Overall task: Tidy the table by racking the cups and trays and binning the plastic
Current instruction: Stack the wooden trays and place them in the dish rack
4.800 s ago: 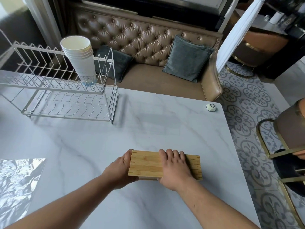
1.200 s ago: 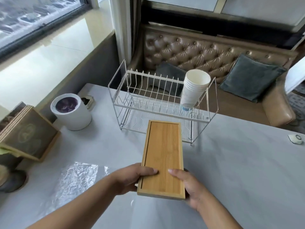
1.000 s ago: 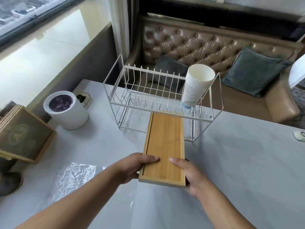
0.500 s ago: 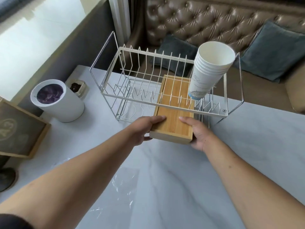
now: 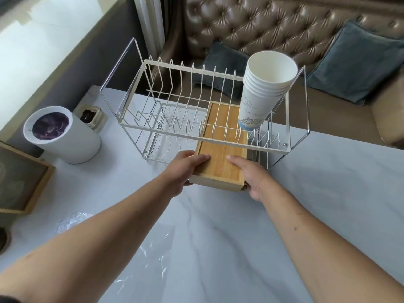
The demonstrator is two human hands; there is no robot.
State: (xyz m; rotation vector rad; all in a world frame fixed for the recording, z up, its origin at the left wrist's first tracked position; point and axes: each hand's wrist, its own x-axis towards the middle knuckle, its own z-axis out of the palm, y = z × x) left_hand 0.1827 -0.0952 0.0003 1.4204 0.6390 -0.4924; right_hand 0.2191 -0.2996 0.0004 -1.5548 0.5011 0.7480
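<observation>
While the flat rectangular bamboo tray point(image 5: 220, 149) sits partway into the lower tier of the white two-tier wire dish rack point(image 5: 181, 119), its far end lies beneath the upper tier and its near end overhangs the rack's front edge above the white marble table point(image 5: 306, 182).

Left hand point(image 5: 185, 167): clamped on the tray's near left corner, thumb on top.
Right hand point(image 5: 251, 176): clamped on the near right corner, thumb on top.

Racked: stack of white paper cups point(image 5: 264, 88), leaning in the right end of the rack's upper tier, directly above the tray's far end.

In progress: the bamboo tray, judged about two-thirds inserted; it is not yet released.

Outstanding: sheet of clear crinkled plastic film point(image 5: 153, 248), lying on the table well in front of the rack and partly hidden by the left forearm, so its full extent cannot be told. White cylindrical bin with a purple liner point(image 5: 59, 136), standing just left of the rack, appears to hold no film yet, though its interior is dark.

Overall: cups done, tray nearly done, plastic untouched.
</observation>
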